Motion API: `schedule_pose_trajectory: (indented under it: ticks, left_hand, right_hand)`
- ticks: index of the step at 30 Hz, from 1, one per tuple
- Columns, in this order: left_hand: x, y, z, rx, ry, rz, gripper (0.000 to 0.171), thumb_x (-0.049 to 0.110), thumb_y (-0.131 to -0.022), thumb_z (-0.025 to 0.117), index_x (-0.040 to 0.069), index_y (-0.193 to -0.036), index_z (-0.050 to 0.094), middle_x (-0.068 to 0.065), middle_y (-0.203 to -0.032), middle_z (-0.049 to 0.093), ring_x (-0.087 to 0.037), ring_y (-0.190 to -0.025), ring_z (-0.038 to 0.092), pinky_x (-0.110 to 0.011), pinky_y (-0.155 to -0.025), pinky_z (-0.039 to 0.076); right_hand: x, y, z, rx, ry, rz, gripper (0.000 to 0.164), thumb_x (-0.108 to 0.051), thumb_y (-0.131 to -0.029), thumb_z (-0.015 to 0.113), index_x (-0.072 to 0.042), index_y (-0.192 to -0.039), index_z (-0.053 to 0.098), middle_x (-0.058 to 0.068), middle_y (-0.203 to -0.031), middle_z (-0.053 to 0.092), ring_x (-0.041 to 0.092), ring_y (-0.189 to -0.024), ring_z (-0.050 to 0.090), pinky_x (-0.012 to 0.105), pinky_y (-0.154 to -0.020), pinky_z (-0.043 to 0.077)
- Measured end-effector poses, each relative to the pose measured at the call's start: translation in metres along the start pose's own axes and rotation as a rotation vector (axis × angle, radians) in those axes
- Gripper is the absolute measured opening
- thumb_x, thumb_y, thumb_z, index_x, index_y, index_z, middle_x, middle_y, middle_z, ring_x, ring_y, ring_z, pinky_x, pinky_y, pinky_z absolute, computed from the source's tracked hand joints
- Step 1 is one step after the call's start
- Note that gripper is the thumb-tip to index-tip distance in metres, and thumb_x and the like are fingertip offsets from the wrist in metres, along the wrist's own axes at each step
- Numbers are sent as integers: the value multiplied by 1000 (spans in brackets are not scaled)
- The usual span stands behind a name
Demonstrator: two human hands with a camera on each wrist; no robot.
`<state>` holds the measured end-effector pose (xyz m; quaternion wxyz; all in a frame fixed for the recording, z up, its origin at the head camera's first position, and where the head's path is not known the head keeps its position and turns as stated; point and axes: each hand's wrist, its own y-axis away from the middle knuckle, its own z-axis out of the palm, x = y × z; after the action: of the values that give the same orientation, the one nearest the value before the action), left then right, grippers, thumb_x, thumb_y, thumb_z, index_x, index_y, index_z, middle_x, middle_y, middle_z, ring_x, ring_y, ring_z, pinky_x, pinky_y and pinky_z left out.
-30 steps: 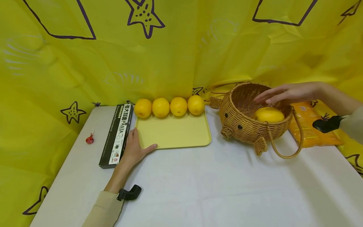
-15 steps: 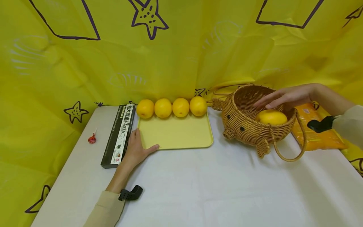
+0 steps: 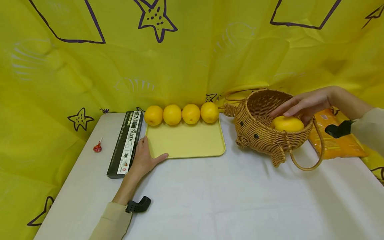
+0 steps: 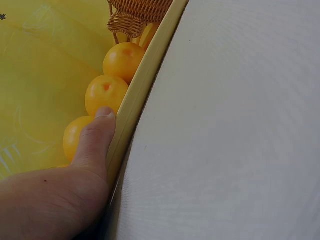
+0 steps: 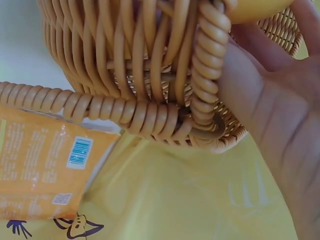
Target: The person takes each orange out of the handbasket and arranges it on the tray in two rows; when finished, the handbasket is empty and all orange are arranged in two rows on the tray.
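Observation:
My left hand [image 3: 143, 161] rests at the near left corner of a pale yellow tray [image 3: 186, 143], its thumb along the front rim and its fingers along the left side. Several oranges [image 3: 172, 114] stand in a row at the tray's back edge; the left wrist view shows the thumb [image 4: 97, 135] in front of them. On the right, my right hand [image 3: 313, 101] reaches into a pig-shaped wicker basket [image 3: 255, 141]. Its thumb lies at the top of a smooth oval yellow fruit [image 3: 288, 125], with the fingers extended behind it. Part of that hand is hidden by fruit and basket.
A black-and-white pasta box [image 3: 124, 146] lies left of the tray, beside the left hand. Farther left is a red lollipop [image 3: 97, 147]. An orange packet [image 3: 336, 140] lies behind the basket's looped handle [image 3: 306, 168]. Yellow cloth [image 3: 192, 60] hangs behind the table.
My right hand has lowered into the basket, bringing its thumb down to the oval fruit. My left hand stays at the tray; the head view has shifted slightly.

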<state>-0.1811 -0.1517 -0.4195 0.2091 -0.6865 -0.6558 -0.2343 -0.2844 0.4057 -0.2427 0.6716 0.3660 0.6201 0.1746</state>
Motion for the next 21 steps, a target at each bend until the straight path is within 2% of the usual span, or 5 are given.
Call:
schedule_pose_trajectory:
  ticks: [3,8,15,21]
  left_hand:
    - [0,0,0,1,-1,0,117,47,-80,75,-4,-153,-1,-27,-157,10,-42,-146,14,-55,-119,21]
    - [1,0,0,-3,-3,3,117,48,-80,75,-5,-153,-1,-27,-157,9,-42,-146,13,-55,-119,21]
    - [1,0,0,2,-1,4,117,47,-80,75,-5,-153,0,-27,-157,10,-43,-145,15,-56,-118,21]
    - [1,0,0,8,-7,10,116,47,-80,75,-5,-153,1,-28,-156,11,-43,-145,16,-55,-118,22]
  right_hand:
    - [-3,-3,0,-8,-19,41,47,-16,-107,29,-31,-151,33,-5,-142,47,18,-106,61,36,-90,53]
    - [-4,-5,0,-41,-83,39,46,-15,-107,29,-35,-147,41,4,-137,51,16,-104,63,33,-89,54]
    - [-2,-11,3,-71,-132,15,46,-12,-106,30,-36,-142,47,6,-130,56,12,-99,63,30,-89,54]
    - [0,-12,4,-68,-123,2,46,-12,-106,33,-33,-145,44,5,-132,56,14,-105,64,33,-93,54]
